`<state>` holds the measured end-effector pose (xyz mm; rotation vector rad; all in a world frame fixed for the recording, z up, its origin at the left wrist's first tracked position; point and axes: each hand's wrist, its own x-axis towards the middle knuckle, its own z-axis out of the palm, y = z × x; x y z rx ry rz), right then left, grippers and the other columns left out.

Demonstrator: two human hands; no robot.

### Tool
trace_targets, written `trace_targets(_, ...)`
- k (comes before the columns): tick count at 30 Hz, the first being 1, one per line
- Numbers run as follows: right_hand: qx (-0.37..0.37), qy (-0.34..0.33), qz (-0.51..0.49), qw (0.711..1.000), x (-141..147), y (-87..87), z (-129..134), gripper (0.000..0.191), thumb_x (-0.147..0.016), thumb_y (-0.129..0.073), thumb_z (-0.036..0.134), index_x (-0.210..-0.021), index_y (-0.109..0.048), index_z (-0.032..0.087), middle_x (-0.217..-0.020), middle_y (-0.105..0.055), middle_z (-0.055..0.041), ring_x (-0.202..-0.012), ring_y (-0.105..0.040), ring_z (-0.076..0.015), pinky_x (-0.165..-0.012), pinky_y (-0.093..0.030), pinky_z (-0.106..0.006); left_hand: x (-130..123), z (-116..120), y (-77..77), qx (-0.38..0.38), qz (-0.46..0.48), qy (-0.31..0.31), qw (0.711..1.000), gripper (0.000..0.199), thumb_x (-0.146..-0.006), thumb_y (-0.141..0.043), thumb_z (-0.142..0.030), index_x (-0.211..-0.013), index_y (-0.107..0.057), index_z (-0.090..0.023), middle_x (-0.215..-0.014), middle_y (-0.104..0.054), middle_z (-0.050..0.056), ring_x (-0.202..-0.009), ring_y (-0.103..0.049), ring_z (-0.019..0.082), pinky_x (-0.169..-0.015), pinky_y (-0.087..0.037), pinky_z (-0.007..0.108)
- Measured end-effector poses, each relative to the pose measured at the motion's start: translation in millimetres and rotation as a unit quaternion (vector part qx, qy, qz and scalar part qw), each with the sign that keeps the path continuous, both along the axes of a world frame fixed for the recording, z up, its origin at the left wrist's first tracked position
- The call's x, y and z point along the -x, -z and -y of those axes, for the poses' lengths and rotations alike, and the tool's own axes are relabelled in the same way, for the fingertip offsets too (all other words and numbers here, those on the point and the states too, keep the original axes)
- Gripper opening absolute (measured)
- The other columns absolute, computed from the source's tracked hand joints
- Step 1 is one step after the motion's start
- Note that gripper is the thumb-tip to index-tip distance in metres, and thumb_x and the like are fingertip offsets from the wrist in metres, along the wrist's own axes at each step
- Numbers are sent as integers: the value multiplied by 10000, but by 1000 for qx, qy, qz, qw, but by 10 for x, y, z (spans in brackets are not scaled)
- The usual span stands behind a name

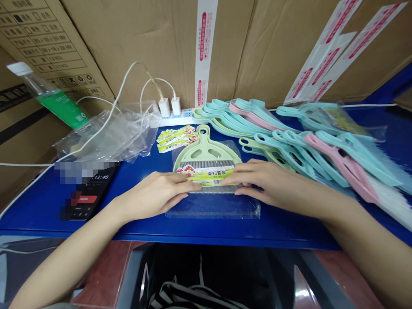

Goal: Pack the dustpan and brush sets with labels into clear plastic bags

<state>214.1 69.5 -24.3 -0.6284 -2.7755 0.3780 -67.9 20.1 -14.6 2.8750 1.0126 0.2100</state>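
A pale green dustpan (206,150) lies flat in front of me, its looped handle pointing away. Grey brush bristles (207,164) show inside it. Across them sits a yellow-green label card (209,175) with a mushroom picture. Clear plastic bag (212,206) shows around the dustpan and below it; whether the dustpan is inside or on top, I cannot tell. My left hand (161,191) is closed at the left side of the dustpan, fingers on the card. At the right side my right hand (264,182) grips likewise, fingertips on the card's lower right.
Several dustpans (231,118) and small brushes (296,150) in turquoise, green and pink pile up at the right. More label cards (177,138), clear bags (119,133), a phone (93,189), a bottle (61,103) and a power strip (186,115) lie left and behind. Cardboard boxes (154,38) wall the back.
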Motion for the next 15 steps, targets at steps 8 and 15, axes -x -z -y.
trace_targets(8,-3,-24,7,1000,-28,-50,-23,275,-960,-488,159,-987,-751,235,-887,-733,-32,-769,-649,-167,-750,-482,-314,41,-19,-41,27,-1,5,1000,349,-985,-462,-163,-1237,-679,-268,-1039,-742,44,-915,-722,168,-800,-571,258)
trace_targets(15,-40,-68,16,997,-116,-101,-19,470,-998,-292,142,-971,-754,228,-910,-721,-62,-807,-630,-185,-835,-474,-361,103,-24,-82,53,-3,15,998,357,-936,-522,-110,-1206,-700,-258,-1058,-736,46,-833,-710,142,-761,-563,243)
